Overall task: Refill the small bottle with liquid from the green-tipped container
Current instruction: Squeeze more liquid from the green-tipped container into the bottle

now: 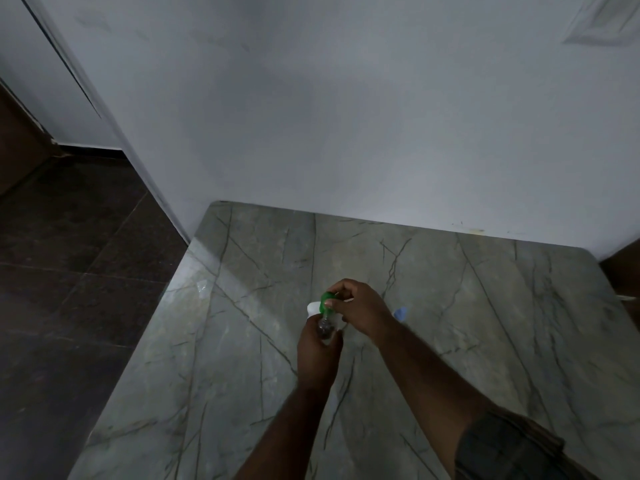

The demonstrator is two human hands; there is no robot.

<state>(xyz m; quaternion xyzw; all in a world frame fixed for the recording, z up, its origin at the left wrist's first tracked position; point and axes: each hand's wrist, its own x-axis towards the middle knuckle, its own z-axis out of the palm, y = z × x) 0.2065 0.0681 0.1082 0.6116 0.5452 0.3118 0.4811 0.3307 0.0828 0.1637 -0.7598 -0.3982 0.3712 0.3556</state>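
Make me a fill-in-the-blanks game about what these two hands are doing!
1. The right hand holds a container with a ____ tip.
2. The left hand grips a small ____ under that tip.
3. On the table, right of both hands, lies a little ____ thing.
Missing words: green, bottle, blue.

Wall (346, 133) closes whole far edge of worktop (242, 393); no passage there. Left edge open to dark floor (69, 306); bare marble runs from that edge inward. Centre taken: left hand (317, 346) gripping small bottle (325, 329), right hand (362, 308) holding green-tipped container (325, 301) tilted onto it. Small blue object (400, 313) just right of right hand. Forearms cross near-right part. Brown object (623, 268) beside far right corner. Bare marble between hands and far edge.
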